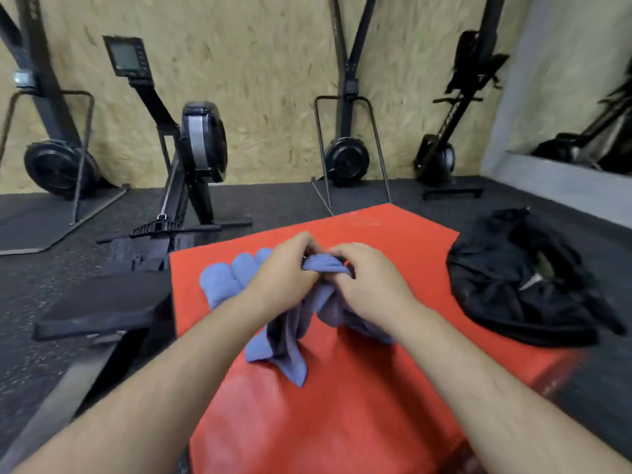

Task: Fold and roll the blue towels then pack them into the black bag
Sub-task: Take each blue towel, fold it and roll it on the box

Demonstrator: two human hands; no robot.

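In the head view, the left hand [286,268] and right hand [367,280], close together, gripped the top of a blue towel [290,342], which hung onto the red worktop [342,415]. Rolled towels [229,273] lay beside the left hand, the black bag [516,292] at the right.

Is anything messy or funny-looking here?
Only a little. The blue towel gripped by the left hand and right hand is scrunched, hanging in crumpled folds over the red mat. The black bag slumps limp at the mat's right edge. The rolled towels behind the left hand lie neatly side by side.
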